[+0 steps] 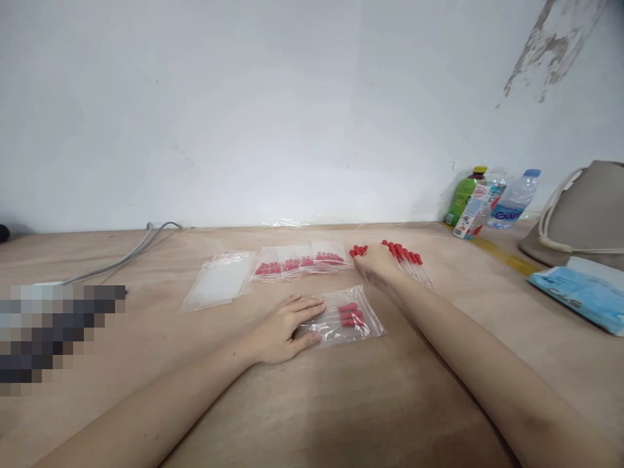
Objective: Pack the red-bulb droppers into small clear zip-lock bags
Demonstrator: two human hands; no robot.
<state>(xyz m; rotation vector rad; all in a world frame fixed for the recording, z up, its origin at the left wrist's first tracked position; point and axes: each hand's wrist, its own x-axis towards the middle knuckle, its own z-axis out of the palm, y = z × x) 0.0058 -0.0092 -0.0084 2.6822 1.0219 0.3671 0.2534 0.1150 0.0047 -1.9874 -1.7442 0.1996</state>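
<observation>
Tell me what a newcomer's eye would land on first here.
Probably the red-tipped sticks, either side of the right hand, right of centre. Next comes the clear bag, nearer, partly under the left hand, with red pieces showing in it. The brownish wall patch at upper right may also stand out.

"Gan" shows on the clear bottle (517, 198); other lettering is blurred.

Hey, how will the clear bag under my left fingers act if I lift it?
The clear bag will probably flop, since its film looks thin and creased. It's likely light, holding just a few red pieces. Its shiny surface suggests it may slide under your left hand.
</observation>
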